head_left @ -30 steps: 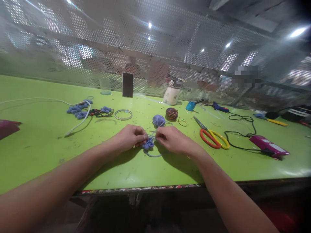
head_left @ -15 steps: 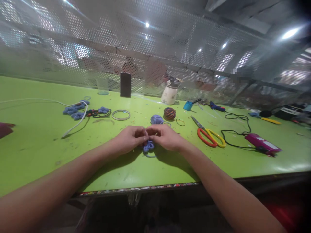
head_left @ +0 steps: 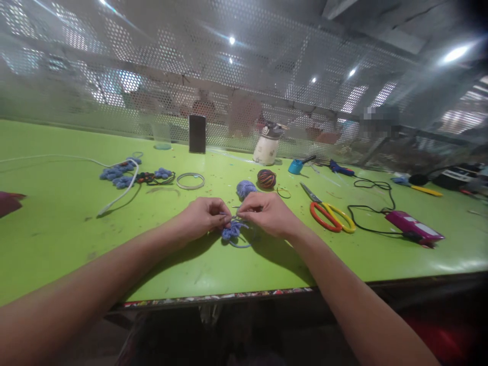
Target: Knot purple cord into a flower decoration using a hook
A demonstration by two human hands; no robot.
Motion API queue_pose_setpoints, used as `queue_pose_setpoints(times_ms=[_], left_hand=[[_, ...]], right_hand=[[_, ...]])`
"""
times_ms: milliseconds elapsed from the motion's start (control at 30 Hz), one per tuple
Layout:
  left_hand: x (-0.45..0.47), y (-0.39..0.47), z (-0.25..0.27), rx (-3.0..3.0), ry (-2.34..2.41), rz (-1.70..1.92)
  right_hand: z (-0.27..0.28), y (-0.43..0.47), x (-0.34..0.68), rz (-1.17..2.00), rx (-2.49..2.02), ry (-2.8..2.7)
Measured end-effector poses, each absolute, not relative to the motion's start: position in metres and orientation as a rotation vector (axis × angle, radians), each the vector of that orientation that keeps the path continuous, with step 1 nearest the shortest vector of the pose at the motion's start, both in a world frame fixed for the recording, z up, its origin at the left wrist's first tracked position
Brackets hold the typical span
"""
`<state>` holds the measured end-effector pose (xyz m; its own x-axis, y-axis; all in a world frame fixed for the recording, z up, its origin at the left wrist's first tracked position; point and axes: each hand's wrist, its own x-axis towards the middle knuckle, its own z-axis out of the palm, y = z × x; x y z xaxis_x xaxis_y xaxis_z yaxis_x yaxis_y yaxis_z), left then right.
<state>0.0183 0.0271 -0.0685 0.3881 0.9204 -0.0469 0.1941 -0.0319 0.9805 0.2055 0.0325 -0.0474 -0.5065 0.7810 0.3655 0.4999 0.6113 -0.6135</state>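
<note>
Both my hands meet over the green table (head_left: 57, 218) near its front edge. My left hand (head_left: 204, 217) pinches a small blue yarn piece (head_left: 231, 233) that rests on the table with a loop of yarn trailing below it. My right hand (head_left: 267, 213) pinches the blue yarn strand just right of that piece; whether a thin tool is in its fingers is too small to tell. The strand runs back to a blue yarn ball (head_left: 245, 188) just behind my hands.
A multicoloured yarn ball (head_left: 266, 178), red-and-yellow scissors (head_left: 328, 214), a pink device with a black cable (head_left: 414, 227), a metal ring (head_left: 190, 180), blue yarn pieces with a white cable (head_left: 118, 175), a dark phone (head_left: 197, 133) and a white bottle (head_left: 267, 144) stand about. A perforated screen backs the table.
My right hand drew close to the left hand, then pulled slightly back to the right with the strand. The left hand stayed on the yarn piece.
</note>
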Motion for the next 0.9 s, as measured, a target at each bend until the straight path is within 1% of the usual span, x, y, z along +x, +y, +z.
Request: queue_pose_setpoints(times_ms=[100, 267, 900], left_hand=[[0.019, 0.026, -0.066, 1.473, 1.061, 0.791], [0.020, 0.024, -0.064, 1.473, 1.066, 0.814], [0.019, 0.025, -0.067, 1.514, 1.029, 0.820]], right_hand=[[-0.047, 0.031, 0.204, 0.541, -0.955, -2.183], [-0.052, 0.030, 0.200, 0.490, -1.027, -2.281], [-0.058, 0.031, 0.197, 0.416, -1.104, -2.336]])
